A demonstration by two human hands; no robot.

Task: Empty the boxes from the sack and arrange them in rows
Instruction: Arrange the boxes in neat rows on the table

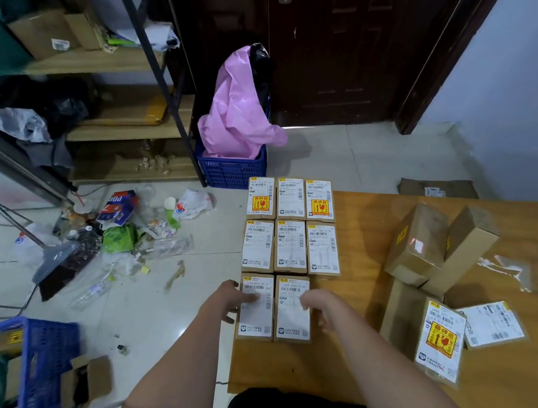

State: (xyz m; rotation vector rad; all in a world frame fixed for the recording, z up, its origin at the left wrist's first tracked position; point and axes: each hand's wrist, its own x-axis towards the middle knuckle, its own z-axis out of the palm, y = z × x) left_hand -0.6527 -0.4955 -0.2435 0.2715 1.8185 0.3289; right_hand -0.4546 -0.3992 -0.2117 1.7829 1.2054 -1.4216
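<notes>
Small cardboard boxes with white labels lie in rows at the left end of the wooden table [362, 353]. The far row [291, 199] and the middle row [291, 246] hold three boxes each. The near row holds two: a left box [256, 314] and a right box [293, 317]. My left hand [231, 296] touches the left box at its left side, fingers on its label. My right hand [321, 304] rests against the right box, fingers bent over its upper right part. Several loose boxes [432, 256] lie on the table's right. A pink sack [236, 106] stands in a blue crate [230, 169].
Litter and plastic bags [116, 225] cover the floor left of the table. A shelf rack [125, 104] stands at the back left, a dark door [335, 49] behind. Another blue crate [37, 356] sits at the lower left. Flattened cardboard [437, 187] lies beyond the table.
</notes>
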